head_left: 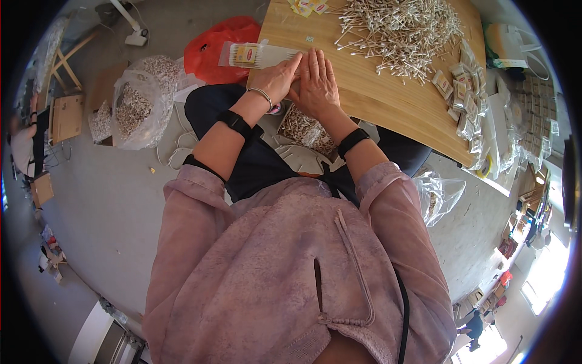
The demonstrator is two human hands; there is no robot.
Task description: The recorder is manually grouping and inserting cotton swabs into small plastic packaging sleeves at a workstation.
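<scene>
On wooden table (388, 103), both hands' fingers (309, 64) flat, pressing clear packet (257, 56)

A long clear plastic packet (257, 56) with a yellow label lies flat at the wooden table's edge. It holds white cotton swabs packed side by side.

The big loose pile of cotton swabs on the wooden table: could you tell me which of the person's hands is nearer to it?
Right. The right hand lies flat just below the swab pile; the left hand sits beyond it, farther from the pile, by the clear packet.
</scene>
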